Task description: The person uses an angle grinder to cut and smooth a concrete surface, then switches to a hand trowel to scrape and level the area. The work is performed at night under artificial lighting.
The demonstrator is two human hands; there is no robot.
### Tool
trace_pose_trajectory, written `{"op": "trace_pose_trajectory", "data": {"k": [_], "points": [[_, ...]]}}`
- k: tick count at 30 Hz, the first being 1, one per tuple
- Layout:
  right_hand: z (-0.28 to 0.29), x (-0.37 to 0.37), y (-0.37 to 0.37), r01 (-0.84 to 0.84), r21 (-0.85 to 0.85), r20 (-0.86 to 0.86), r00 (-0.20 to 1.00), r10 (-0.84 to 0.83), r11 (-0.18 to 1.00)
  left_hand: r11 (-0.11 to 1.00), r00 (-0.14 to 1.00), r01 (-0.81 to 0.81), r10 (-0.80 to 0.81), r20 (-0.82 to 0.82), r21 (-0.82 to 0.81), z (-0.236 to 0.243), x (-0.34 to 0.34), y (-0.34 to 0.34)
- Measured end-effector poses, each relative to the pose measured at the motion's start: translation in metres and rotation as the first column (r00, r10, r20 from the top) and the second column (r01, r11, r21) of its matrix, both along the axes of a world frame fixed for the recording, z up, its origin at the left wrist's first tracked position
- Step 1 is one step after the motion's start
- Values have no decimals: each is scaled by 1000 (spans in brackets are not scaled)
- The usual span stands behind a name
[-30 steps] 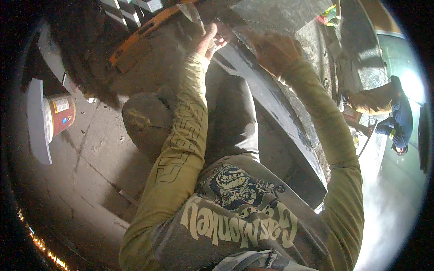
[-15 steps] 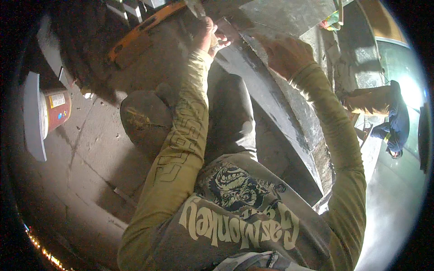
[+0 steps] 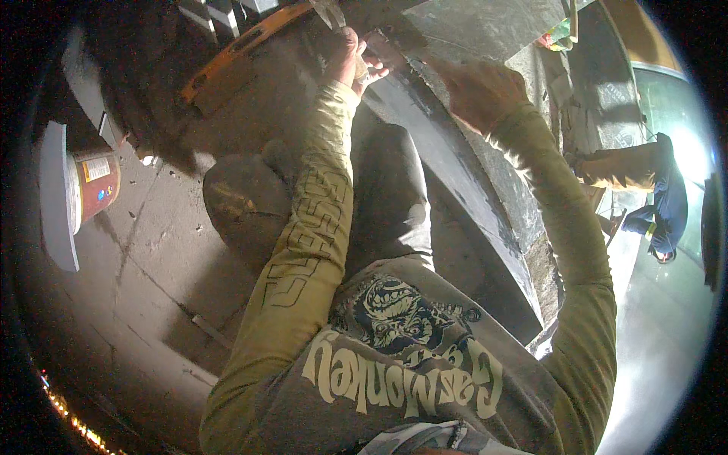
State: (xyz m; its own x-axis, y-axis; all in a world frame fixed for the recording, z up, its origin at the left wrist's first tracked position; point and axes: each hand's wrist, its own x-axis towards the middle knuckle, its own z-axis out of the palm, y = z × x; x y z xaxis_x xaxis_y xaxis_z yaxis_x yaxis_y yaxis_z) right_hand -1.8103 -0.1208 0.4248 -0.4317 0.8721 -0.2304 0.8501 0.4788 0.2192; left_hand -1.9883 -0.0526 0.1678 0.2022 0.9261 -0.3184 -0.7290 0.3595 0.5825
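Observation:
My left hand (image 3: 353, 62) is closed round a tool with a flat metal blade (image 3: 327, 14), which sticks out above the fist; most of its handle is hidden. To the right, my right hand (image 3: 485, 92) is bent with its fingers curled, beside a long dark slab (image 3: 455, 163) with a rough, mortar-like edge. Deep shade covers its fingertips, and whatever they grip cannot be made out. A wide grey panel (image 3: 478, 30) lies just beyond both hands.
An orange bar (image 3: 246, 53) like a spirit level lies beyond my left hand. At far left, a red-brown bucket (image 3: 98, 182) stands beside a grey board (image 3: 57, 197). Another person (image 3: 660, 205) in a dark blue top is at far right, near a bright light (image 3: 690, 155).
My left hand and its bladed tool have shifted very slightly. My right hand stays almost where it was, next to the slab.

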Motion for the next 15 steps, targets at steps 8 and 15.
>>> {"op": "trace_pose_trajectory", "data": {"k": [8, 15], "points": [[5, -3, -8, 26, 4, 32, 999, -26, 1000, 1000, 999, -7, 7, -49, 12, 9, 2, -3], [-12, 4, 13, -46, 74, -86, 995, 52, 996, 999, 999, -29, 30, -19, 32, 9, 5, -1]]}}
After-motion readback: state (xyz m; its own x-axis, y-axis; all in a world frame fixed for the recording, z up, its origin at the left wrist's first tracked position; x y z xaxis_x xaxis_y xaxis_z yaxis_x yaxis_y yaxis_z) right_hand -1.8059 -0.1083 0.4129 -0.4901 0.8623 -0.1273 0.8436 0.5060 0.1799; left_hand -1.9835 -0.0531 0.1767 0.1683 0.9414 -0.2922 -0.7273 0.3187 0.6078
